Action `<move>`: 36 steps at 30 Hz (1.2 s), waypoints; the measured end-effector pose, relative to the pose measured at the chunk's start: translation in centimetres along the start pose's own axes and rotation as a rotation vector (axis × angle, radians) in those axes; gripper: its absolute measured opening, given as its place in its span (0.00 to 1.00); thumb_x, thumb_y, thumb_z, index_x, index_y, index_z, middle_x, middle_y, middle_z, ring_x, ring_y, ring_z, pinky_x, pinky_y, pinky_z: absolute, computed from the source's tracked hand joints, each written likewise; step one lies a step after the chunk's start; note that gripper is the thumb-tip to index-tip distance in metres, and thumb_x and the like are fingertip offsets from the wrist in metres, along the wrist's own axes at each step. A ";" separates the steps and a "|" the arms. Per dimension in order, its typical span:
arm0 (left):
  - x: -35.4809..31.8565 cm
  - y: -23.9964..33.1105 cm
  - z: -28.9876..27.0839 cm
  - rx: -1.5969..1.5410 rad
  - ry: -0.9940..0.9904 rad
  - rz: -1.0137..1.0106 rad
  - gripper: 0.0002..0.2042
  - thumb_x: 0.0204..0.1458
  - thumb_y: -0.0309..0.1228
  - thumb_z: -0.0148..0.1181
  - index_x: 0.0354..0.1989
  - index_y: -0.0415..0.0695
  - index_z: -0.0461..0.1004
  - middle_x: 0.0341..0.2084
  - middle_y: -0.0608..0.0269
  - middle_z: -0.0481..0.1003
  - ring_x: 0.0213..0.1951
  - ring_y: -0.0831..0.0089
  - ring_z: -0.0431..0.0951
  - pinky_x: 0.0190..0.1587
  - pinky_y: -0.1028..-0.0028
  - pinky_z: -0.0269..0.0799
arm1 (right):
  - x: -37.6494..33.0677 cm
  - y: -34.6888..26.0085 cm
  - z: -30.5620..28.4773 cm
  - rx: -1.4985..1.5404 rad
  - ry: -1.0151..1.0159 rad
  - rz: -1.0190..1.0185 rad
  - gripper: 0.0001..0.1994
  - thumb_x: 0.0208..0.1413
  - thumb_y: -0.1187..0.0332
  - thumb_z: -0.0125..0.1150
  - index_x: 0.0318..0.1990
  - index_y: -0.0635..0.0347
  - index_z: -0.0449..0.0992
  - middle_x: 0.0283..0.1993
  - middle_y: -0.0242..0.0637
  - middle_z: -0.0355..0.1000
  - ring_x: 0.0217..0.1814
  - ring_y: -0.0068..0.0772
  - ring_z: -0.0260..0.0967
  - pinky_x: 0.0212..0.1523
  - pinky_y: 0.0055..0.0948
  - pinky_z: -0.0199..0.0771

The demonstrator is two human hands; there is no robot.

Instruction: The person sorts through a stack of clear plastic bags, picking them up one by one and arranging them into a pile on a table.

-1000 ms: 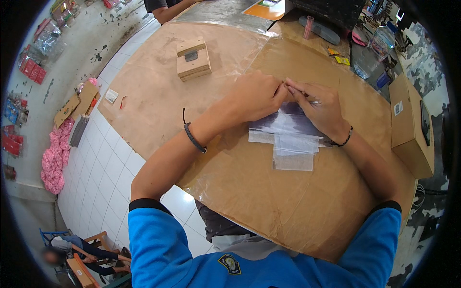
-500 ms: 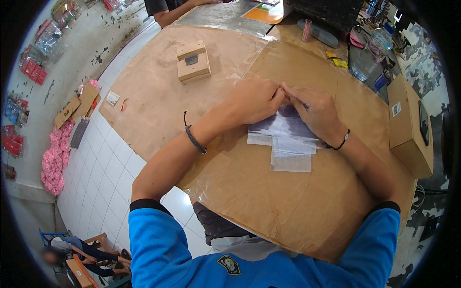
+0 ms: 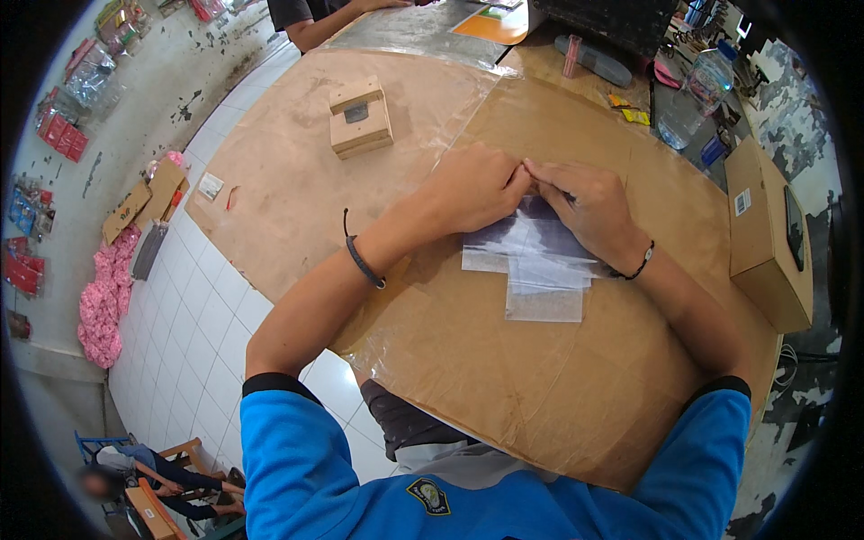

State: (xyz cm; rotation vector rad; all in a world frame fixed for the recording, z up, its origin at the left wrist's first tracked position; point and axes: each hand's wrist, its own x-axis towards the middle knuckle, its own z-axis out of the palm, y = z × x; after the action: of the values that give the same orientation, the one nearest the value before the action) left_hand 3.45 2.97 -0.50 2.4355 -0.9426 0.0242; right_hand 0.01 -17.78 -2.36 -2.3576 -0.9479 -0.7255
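My left hand (image 3: pixel 477 187) and my right hand (image 3: pixel 580 205) meet fingertip to fingertip over a small stack of clear plastic bags (image 3: pixel 537 266) lying on the brown paper-covered table (image 3: pixel 432 360). Both hands pinch the top edge of the uppermost bag, which has something dark inside it. What exactly is between the fingertips is hidden. Each wrist wears a thin black band.
A small wooden block with a dark insert (image 3: pixel 360 117) stands at the back left. A cardboard box (image 3: pixel 765 234) sits at the right edge, a plastic water bottle (image 3: pixel 693 94) behind it. Another person's arm (image 3: pixel 333 22) rests at the far side. White floor tiles lie left.
The hands have stayed almost in place, shifting slightly on the bags' top edge. Nothing else moved.
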 end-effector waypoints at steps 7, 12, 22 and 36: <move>0.0 0.1 0.1 0.021 0.011 0.011 0.18 0.62 0.37 0.47 0.33 0.36 0.79 0.29 0.38 0.78 0.34 0.39 0.79 0.39 0.47 0.73 | -0.6 0.9 1.1 0.166 0.088 0.125 0.15 0.58 0.73 0.67 0.53 0.58 0.83 0.42 0.42 0.83 0.38 0.38 0.82 0.39 0.29 0.80; -0.3 0.3 0.2 -0.037 0.102 0.040 0.18 0.61 0.36 0.47 0.29 0.36 0.79 0.26 0.39 0.78 0.31 0.40 0.79 0.38 0.48 0.74 | -0.6 1.0 0.8 0.138 0.029 0.163 0.15 0.59 0.74 0.66 0.53 0.58 0.83 0.42 0.42 0.83 0.37 0.35 0.82 0.38 0.28 0.80; -0.2 0.6 -0.6 -0.009 -0.011 0.005 0.18 0.62 0.38 0.46 0.34 0.37 0.80 0.29 0.40 0.79 0.34 0.41 0.79 0.40 0.49 0.75 | -0.2 0.4 0.3 0.070 0.041 0.041 0.13 0.59 0.74 0.67 0.52 0.60 0.83 0.41 0.43 0.83 0.39 0.38 0.83 0.39 0.29 0.82; -0.2 0.1 -0.2 0.021 0.037 0.038 0.18 0.62 0.36 0.46 0.32 0.35 0.79 0.26 0.40 0.78 0.30 0.41 0.79 0.38 0.49 0.74 | -0.5 1.1 0.9 0.247 0.065 0.171 0.13 0.60 0.74 0.67 0.52 0.61 0.83 0.42 0.40 0.84 0.32 0.25 0.81 0.35 0.22 0.80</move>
State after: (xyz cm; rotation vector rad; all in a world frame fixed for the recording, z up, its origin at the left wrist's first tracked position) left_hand 3.26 3.13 -0.34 2.4280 -0.9771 0.0924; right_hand 0.77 -18.13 -3.59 -2.1533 -0.7503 -0.5788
